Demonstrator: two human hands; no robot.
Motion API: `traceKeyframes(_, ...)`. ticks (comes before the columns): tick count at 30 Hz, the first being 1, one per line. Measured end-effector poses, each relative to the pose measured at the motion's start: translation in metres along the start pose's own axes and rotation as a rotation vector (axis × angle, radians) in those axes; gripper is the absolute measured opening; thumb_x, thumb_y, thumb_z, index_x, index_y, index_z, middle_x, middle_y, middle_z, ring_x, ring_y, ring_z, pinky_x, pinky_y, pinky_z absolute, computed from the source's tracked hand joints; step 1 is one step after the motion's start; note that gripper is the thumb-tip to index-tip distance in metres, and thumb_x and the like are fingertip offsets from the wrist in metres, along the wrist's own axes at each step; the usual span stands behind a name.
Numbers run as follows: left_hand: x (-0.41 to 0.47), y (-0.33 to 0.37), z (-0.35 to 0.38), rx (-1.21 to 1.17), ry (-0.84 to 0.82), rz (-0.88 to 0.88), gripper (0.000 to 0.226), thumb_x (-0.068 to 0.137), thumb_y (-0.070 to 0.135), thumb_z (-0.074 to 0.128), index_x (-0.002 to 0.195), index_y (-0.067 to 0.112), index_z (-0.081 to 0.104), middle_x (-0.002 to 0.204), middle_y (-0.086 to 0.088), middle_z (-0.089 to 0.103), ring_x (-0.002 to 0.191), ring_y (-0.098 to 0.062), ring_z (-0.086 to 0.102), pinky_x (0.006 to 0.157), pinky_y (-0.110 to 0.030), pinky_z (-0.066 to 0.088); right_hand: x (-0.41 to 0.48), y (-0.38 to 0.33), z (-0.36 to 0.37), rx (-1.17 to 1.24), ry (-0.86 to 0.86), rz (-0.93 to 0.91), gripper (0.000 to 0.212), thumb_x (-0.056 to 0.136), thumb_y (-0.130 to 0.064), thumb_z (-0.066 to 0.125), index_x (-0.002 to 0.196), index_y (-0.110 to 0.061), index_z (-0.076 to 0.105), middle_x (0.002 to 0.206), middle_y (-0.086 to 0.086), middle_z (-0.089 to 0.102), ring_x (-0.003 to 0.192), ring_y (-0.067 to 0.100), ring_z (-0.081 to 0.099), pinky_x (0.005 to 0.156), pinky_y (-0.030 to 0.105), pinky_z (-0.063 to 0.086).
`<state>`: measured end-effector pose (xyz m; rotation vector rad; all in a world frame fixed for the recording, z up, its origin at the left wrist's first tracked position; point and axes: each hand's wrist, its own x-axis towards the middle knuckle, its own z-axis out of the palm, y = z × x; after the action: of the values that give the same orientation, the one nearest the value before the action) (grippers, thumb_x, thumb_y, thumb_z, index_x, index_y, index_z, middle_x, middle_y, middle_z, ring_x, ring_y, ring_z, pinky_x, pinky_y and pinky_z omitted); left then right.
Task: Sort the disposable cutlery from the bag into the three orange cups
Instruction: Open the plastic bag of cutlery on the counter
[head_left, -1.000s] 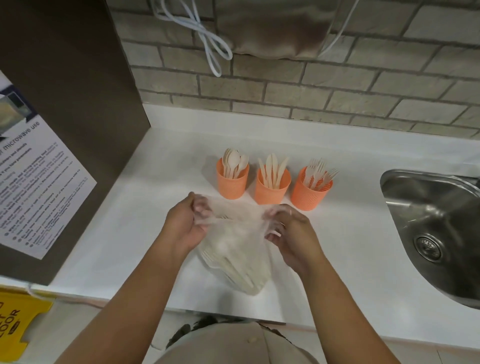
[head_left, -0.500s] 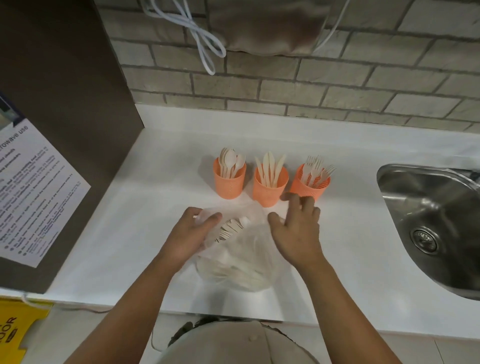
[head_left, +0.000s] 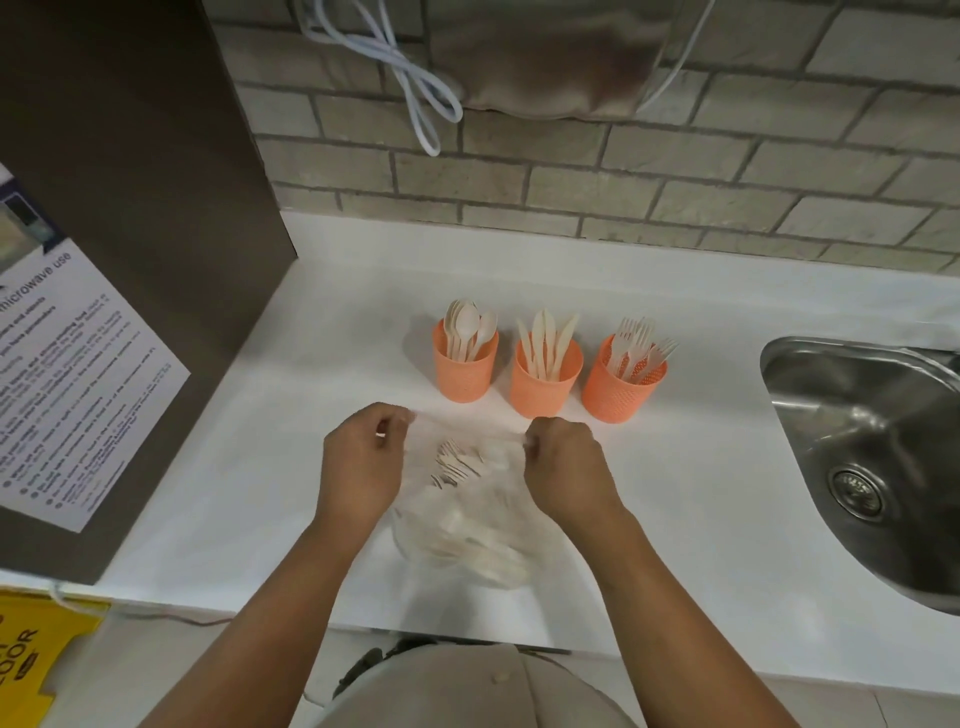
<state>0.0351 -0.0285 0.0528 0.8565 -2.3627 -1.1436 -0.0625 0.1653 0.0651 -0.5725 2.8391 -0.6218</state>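
left hand (head_left: 361, 467): fingers curled, pinched the left edge of the bag (head_left: 467, 535)
right hand (head_left: 563, 467): clamped on its right edge, same deal
bag: lay on the bench (head_left: 311, 389), lower middle of frame, forks (head_left: 454, 465) showing inside
orange cups (head_left: 543, 395): stood in a row just above it

bag (head_left: 467, 525) before three cups (head_left: 544, 384)

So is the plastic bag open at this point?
Appears open: left hand and right hand hold the bag by its top edge, stretched between them; fork tines show clearly inside.
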Motion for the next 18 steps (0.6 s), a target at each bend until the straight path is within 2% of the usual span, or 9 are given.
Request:
traceKeyframes(3, 0.001, 0.011, -0.002, -0.632, -0.019, -0.387, 0.017, 0.103, 0.009, 0.057, 0.101, 0.013, 0.073, 0.079, 0.001, 0.069, 0.068, -0.011, 0.063, 0.065, -0.024, 0.055, -0.002, 0.008, -0.002, 0.556, 0.058, 0.139, 0.020, 0.091, 0.000, 0.060, 0.089, -0.012, 0.076, 0.085, 0.001, 0.075, 0.077, 0.021, 0.066, 0.066, 0.022, 0.050)
traceKeyframes(5, 0.006, 0.018, -0.004, -1.247, -0.105, -0.796, 0.008, 0.103, 0.005, 0.060, 0.099, 0.003, 0.067, 0.076, -0.006, 0.063, 0.069, -0.013, 0.060, 0.060, -0.022, 0.059, -0.004, 0.010, -0.007, 1.100, -0.054, 0.345, 0.017, 0.092, 0.003, 0.065, 0.096, -0.009, 0.076, 0.085, 0.006, 0.076, 0.077, 0.023, 0.069, 0.066, 0.032, 0.056)
traceKeyframes(7, 0.012, 0.012, -0.003, -1.510, -0.137, -1.056, 0.004, 0.101, 0.003, 0.061, 0.098, 0.002, 0.063, 0.073, -0.006, 0.061, 0.065, -0.011, 0.059, 0.055, -0.021, 0.058, -0.005, 0.012, -0.011, 1.554, -0.215, 0.523, 0.014, 0.096, 0.003, 0.061, 0.095, -0.003, 0.073, 0.080, 0.011, 0.074, 0.071, 0.021, 0.069, 0.073, 0.039, 0.055)
traceKeyframes(10, 0.019, -0.002, -0.001, -1.497, -0.303, -1.141, 0.009, 0.098, -0.003, 0.057, 0.095, 0.006, 0.059, 0.064, -0.001, 0.051, 0.051, -0.008, 0.051, 0.044, -0.018, 0.047, -0.002, 0.025, -0.002, 2.042, -0.348, 0.670, 0.014, 0.089, 0.008, 0.060, 0.098, -0.001, 0.067, 0.078, 0.009, 0.065, 0.075, 0.017, 0.064, 0.093, 0.035, 0.048)
traceKeyframes(12, 0.023, -0.012, 0.000, -1.496, -0.491, -1.116, 0.027, 0.080, -0.015, 0.072, 0.093, 0.006, 0.061, 0.063, 0.002, 0.043, 0.046, -0.009, 0.045, 0.040, -0.019, 0.043, 0.001, 0.036, 0.011, 2.219, -0.364, 0.729, 0.032, 0.070, 0.015, 0.068, 0.096, -0.003, 0.068, 0.087, 0.008, 0.064, 0.088, 0.021, 0.063, 0.100, 0.029, 0.045)
traceKeyframes(14, 0.026, -0.019, 0.003, -1.488, -0.618, -1.108, 0.050, 0.061, -0.023, 0.082, 0.097, 0.007, 0.065, 0.067, 0.006, 0.040, 0.045, -0.011, 0.044, 0.038, -0.021, 0.041, 0.002, 0.043, 0.022, 2.234, -0.414, 0.748, 0.038, 0.056, 0.011, 0.074, 0.086, -0.009, 0.065, 0.085, 0.001, 0.054, 0.077, 0.016, 0.054, 0.082, 0.018, 0.039)
traceKeyframes(15, 0.027, -0.020, 0.005, -1.435, -0.657, -1.085, 0.042, 0.069, -0.019, 0.080, 0.099, 0.008, 0.066, 0.067, 0.006, 0.044, 0.045, -0.011, 0.045, 0.038, -0.021, 0.041, 0.003, 0.047, 0.027, 2.202, -0.446, 0.740, 0.035, 0.055, 0.007, 0.075, 0.084, -0.010, 0.063, 0.081, 0.000, 0.052, 0.073, 0.015, 0.051, 0.073, 0.018, 0.036)
traceKeyframes(17, 0.027, -0.018, 0.009, -1.195, -0.599, -1.004, 0.008, 0.095, 0.001, 0.063, 0.098, 0.009, 0.064, 0.065, -0.001, 0.058, 0.043, -0.012, 0.050, 0.042, -0.022, 0.045, 0.001, 0.050, 0.030, 2.045, -0.488, 0.713, 0.020, 0.067, -0.003, 0.069, 0.084, -0.010, 0.064, 0.080, 0.004, 0.060, 0.073, 0.023, 0.060, 0.074, 0.030, 0.048)
traceKeyframes(18, 0.027, -0.019, 0.010, -1.057, -0.539, -0.933, 0.006, 0.101, 0.011, 0.058, 0.099, 0.009, 0.064, 0.068, -0.003, 0.062, 0.046, -0.014, 0.054, 0.049, -0.025, 0.048, -0.002, 0.052, 0.028, 1.864, -0.472, 0.672, 0.014, 0.074, -0.007, 0.067, 0.088, -0.010, 0.065, 0.081, 0.007, 0.061, 0.072, 0.026, 0.062, 0.070, 0.033, 0.052)
